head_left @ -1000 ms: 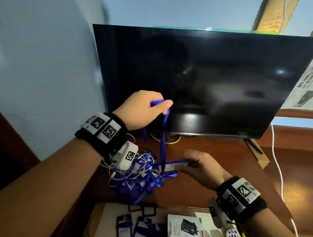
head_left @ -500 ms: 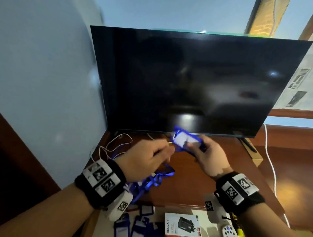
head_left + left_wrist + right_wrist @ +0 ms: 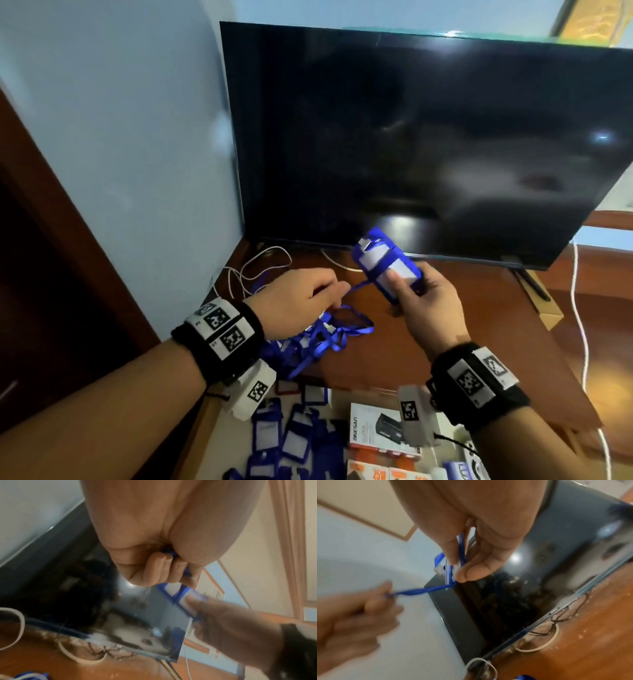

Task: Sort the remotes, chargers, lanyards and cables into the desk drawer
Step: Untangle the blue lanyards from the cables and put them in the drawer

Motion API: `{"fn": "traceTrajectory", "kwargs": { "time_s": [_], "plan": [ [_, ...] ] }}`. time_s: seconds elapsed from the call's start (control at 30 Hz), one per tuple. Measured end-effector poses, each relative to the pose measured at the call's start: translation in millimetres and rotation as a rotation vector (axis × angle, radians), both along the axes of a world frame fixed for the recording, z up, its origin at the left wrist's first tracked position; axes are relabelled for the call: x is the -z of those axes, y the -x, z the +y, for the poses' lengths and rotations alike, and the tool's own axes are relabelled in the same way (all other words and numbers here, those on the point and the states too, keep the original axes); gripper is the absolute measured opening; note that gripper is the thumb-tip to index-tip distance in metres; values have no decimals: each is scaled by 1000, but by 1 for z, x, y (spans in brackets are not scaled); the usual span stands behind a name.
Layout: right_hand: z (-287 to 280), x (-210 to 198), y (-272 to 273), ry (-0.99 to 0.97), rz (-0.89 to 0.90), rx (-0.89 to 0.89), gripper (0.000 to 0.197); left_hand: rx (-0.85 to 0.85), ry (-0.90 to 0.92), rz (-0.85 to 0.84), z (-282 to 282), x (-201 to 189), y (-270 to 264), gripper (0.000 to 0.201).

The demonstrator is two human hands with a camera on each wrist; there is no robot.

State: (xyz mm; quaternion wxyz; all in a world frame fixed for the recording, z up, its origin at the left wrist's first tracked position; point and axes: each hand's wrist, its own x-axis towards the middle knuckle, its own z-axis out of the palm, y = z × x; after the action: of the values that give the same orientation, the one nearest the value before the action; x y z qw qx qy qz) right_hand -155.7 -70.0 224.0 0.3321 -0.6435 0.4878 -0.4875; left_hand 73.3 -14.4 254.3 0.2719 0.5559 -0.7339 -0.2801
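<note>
My right hand [image 3: 407,287] holds a blue badge holder [image 3: 387,267] up in front of the TV, thumb on its clear face, with its blue lanyard strap [image 3: 359,286] wound across it. In the right wrist view the strap [image 3: 426,590] runs taut from the holder [image 3: 453,562] to my left hand [image 3: 385,595]. My left hand [image 3: 337,291] pinches that strap, fingers curled round it [image 3: 187,572]. A pile of blue lanyards [image 3: 318,339] lies on the wooden desk [image 3: 428,342] under my left hand. The open drawer [image 3: 337,401] below holds several blue badge holders [image 3: 274,438].
A black TV [image 3: 428,137] stands at the back of the desk, with white cables [image 3: 253,270] coiled at its left foot. A boxed charger [image 3: 376,428] and other small boxes lie in the drawer's right part. A white cord [image 3: 582,325] hangs at the right.
My left hand came down from holding the strap high. My right hand lifted the badge holder off the desk pile, and the strap now crosses the holder.
</note>
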Motion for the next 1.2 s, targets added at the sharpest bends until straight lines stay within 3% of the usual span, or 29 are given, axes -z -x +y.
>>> {"fn": "traceTrajectory", "kwargs": {
  "time_s": [0.1, 0.2, 0.27, 0.33, 0.4, 0.47, 0.53, 0.63, 0.83, 0.9, 0.97, 1.1, 1.2],
  "plan": [
    [17, 16, -11, -68, 265, -234, 17, -64, 150, -77, -3, -13, -1, 29],
    [42, 22, -25, -224, 228, -554, 13, -115, 116, -250, -9, -7, -16, 32],
    [49, 31, -26, -289, 148, -669, 18, -131, -41, -215, -10, 15, -29, 42],
    [54, 42, -26, -333, 78, -707, 12, -116, -303, 99, 1, 39, -38, 49],
    [62, 58, -24, -404, -47, -677, 5, -154, -548, 656, 16, 65, -39, 33],
    [71, 71, -26, -479, -162, -606, 11, -184, -648, 1014, 31, 83, -34, 18],
    [78, 81, -30, -519, -213, -557, 19, -211, -675, 1141, 43, 94, -27, 18],
    [86, 93, -40, -605, -288, -485, 24, -276, -676, 1245, 51, 108, -19, 41],
    [99, 113, -65, -912, -410, -349, 25, -481, -740, 1439, 71, 137, -4, 42],
    [101, 124, -69, -993, -312, -341, 31, -504, -759, 1346, 77, 151, -3, 42],
    [104, 134, -70, -1014, -70, -395, 38, -485, -729, 1156, 81, 172, -5, 30],
    [104, 159, -60, -808, 683, -593, 42, -619, -757, 780, 82, 230, -27, 17],
    [94, 175, -50, -644, 922, -613, 33, -683, -796, 450, 74, 295, -61, 6]
  ]
}}
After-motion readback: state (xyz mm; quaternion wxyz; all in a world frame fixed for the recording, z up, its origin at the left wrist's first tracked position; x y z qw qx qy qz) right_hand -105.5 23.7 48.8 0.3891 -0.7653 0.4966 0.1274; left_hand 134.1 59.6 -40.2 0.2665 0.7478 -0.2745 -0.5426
